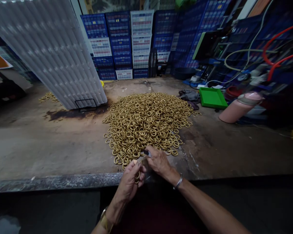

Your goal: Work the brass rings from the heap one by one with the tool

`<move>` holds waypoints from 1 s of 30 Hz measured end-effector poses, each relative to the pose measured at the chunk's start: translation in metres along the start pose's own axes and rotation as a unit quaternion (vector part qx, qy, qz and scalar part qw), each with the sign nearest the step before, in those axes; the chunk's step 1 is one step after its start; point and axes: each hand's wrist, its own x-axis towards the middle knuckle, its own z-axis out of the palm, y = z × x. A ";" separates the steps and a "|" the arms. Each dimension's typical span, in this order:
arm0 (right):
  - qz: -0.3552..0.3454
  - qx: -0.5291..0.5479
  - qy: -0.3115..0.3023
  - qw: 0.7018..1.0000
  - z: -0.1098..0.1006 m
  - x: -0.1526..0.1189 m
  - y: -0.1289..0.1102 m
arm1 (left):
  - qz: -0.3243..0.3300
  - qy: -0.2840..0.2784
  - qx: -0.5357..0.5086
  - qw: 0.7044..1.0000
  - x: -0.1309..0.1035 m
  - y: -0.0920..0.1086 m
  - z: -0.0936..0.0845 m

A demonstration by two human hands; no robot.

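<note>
Left hand (130, 180), lower centre of frame: fingers closed on few brass rings (137, 177), stacked, edge-on to camera; stack axis unclear. Right hand (158, 161) just beside it, fingers pinched narrow on small dark tool (146, 152), long axis pointing toward upper left, tip at ring pile (147, 122). Pile spreads mid-frame on worn, stained table (39, 146). Green tray (212, 97) and pink cylinder (239, 107) at right. White corrugated panel (51, 48) upper left. Stacked blue and white crates (127, 42) along back; red hoses (275, 48) upper right.
</note>
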 end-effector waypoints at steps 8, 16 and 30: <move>0.023 -0.078 -0.022 0.996 0.009 0.023 -0.014 | 0.006 0.009 -0.057 0.998 0.003 0.003 -0.008; 0.034 0.129 0.004 0.991 0.010 0.019 0.005 | -0.040 0.011 -0.152 0.988 0.011 0.004 -0.016; 0.073 0.441 -0.149 0.882 -0.019 -0.004 -0.014 | 0.106 0.072 0.177 0.976 0.021 0.004 -0.010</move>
